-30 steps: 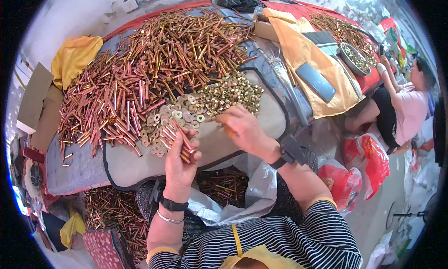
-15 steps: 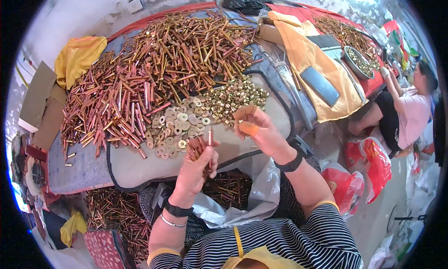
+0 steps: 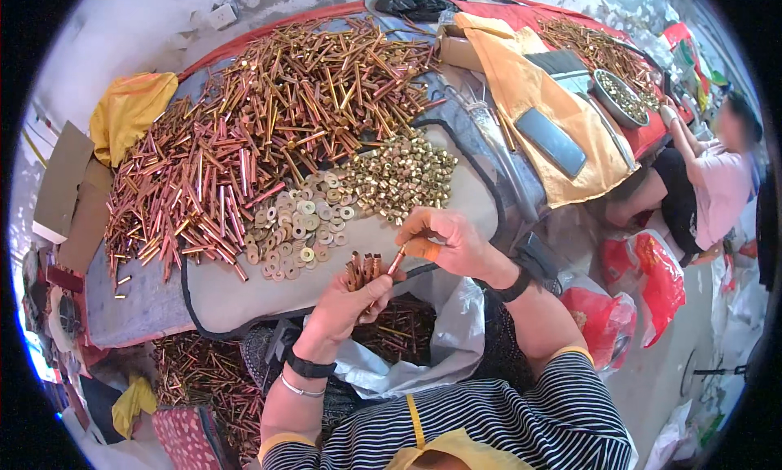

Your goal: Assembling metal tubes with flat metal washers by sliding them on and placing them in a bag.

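Observation:
My left hand (image 3: 357, 300) is closed around a bunch of copper-coloured bolts (image 3: 364, 268), their ends pointing up. One bolt (image 3: 397, 262) stands out from the bunch, tilted toward my right hand (image 3: 444, 240). Orange covers wrap some of my right fingers, which pinch at this bolt's upper end; whatever small part they hold there is mostly hidden. Just beyond the hands, brass-coloured nuts (image 3: 399, 175) lie heaped on a grey mat (image 3: 236, 295). Flat metal washers (image 3: 301, 226) are spread beside them, to the left.
A large heap of bolts (image 3: 301, 103) covers the table behind. Below my hands sits a white bag (image 3: 460, 323) with more bolts inside. An orange cloth (image 3: 521, 87) carries a phone (image 3: 551, 142). Another person (image 3: 717, 177) works at the far right, near a bowl (image 3: 621, 99).
My right hand has come down and left from beside the nut heap to the tip of one bolt. That bolt now leans toward the right hand.

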The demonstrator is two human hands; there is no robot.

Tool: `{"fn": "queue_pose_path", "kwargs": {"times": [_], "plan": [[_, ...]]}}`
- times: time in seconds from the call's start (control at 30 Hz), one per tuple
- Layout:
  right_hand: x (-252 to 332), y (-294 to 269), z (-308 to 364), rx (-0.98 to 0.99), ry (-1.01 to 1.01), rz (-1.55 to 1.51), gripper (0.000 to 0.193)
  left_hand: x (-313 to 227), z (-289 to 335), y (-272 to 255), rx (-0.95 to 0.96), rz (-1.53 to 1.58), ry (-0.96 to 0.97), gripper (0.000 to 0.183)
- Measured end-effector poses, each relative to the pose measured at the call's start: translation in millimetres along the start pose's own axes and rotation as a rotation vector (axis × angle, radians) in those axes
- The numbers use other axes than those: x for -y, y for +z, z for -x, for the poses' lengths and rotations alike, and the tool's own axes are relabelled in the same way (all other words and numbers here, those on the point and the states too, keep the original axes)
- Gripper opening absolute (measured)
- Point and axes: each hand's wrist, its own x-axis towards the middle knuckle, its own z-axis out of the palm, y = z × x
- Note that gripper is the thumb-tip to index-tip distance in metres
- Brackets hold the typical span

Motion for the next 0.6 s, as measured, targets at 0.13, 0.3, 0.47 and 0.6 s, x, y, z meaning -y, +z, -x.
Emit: {"fn": "queue_pose_path", "kwargs": {"times": [0.13,0.3,0.47,0.6], "plan": [[-1.4,6.6,1.9,0.036,0.092,0.194,0.011,14.5,-2.9,-2.7,-0.165,-0.589,0.476,0.020],[-13.4,20.1,5.2,-0.066,0.083,0.211,0.014,19.0,-4.5,-2.2,-0.323,-0.847,0.629,0.019],[-1.1,14.2,3.4,-0.022,0.293,0.134,0.011,7.8,2.9,-0.4,-0.193,-0.222,0.132,0.020],[-9.0,12.3,3.5,0.019,0.179,0.195,0.010,9.1,1.7,-1.9,-0.142,-0.349,0.241,0.021]]}}
